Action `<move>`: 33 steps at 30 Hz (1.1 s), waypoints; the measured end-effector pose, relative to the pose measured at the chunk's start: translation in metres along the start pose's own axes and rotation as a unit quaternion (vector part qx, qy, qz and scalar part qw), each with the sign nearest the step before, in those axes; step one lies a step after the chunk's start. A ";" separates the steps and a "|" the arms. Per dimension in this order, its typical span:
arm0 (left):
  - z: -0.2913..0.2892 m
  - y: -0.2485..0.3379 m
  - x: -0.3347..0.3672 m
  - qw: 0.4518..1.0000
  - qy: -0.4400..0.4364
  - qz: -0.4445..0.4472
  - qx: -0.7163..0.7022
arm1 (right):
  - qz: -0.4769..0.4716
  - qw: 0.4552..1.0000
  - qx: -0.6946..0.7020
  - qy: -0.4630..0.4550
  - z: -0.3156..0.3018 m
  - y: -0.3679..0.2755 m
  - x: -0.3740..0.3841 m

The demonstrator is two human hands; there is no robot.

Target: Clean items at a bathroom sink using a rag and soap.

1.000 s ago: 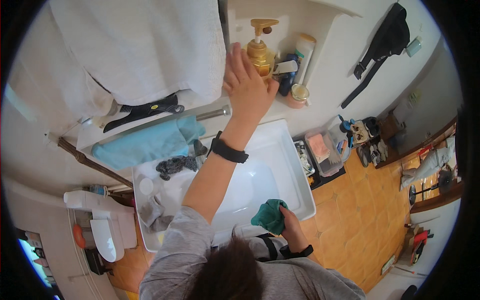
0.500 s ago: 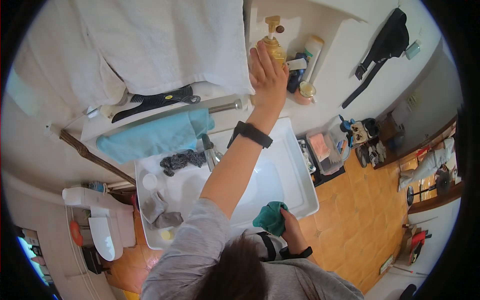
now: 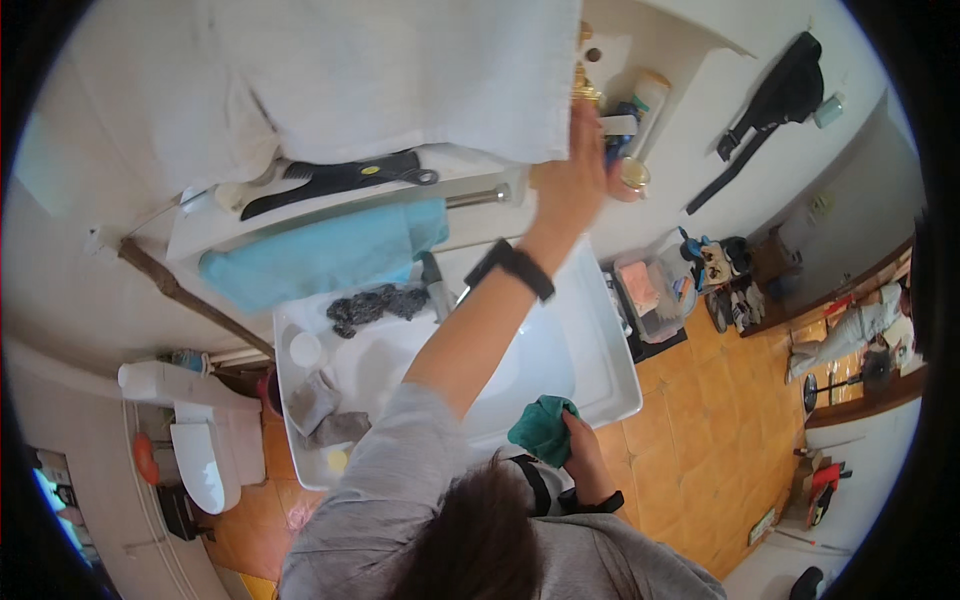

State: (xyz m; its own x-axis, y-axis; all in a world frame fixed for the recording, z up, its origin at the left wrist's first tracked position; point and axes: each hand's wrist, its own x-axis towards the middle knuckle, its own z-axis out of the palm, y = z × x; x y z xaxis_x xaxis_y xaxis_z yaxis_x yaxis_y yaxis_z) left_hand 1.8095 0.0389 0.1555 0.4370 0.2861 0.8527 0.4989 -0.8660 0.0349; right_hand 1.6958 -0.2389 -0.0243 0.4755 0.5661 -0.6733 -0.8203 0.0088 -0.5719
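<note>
since the earlier frame, the left hand (image 3: 572,190) has shifted rightward in the view, as have the shelf things, and the hanging white cloth towel (image 3: 420,80) now hides more of the gold pump-top bottle (image 3: 587,90). the left fingers are blurred, pointing up at the bottle; i cannot tell how wide they stand or whether they touch it. the right hand (image 3: 590,465) has its fingers closed on a crumpled dark-green fabric cloth (image 3: 541,430), at the near edge of the white rectangular basin (image 3: 622,398). as far as shows, the cloth is already gripped and bunched, not laid down, while the bottle seems not yet lifted off its shelf; whether the cloth is wet or soaped i cannot tell. farther out, two limp grey fabric pieces (image 3: 313,400) lie unheld on the basin's left ledge, near a lumpy dark-grey bundle (image 3: 375,308).
</note>
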 end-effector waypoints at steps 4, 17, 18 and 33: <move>-0.067 0.000 -0.108 0.968 -0.136 0.106 -0.184 | 0.033 0.999 -0.031 -0.018 0.018 0.004 0.003; -0.281 -0.135 -0.449 0.784 -0.314 -0.526 -0.095 | 0.113 0.963 -0.205 -0.130 0.082 0.084 0.044; -0.288 -0.145 -0.455 0.813 -0.297 -0.499 -0.030 | 0.120 0.959 -0.221 -0.132 0.088 0.089 0.042; -0.220 -0.282 -0.485 0.846 -0.441 -0.300 0.010 | 0.069 0.934 -0.335 -0.099 0.093 0.111 0.010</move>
State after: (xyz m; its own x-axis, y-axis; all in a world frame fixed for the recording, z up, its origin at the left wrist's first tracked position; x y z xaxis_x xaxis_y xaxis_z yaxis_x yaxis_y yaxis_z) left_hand 1.2920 0.0541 -0.1531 0.4839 0.8744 -0.0356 0.8380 -0.4512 0.3068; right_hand 1.5801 -0.1552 -0.0509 0.2565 0.6661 -0.7003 -0.4547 -0.5562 -0.6956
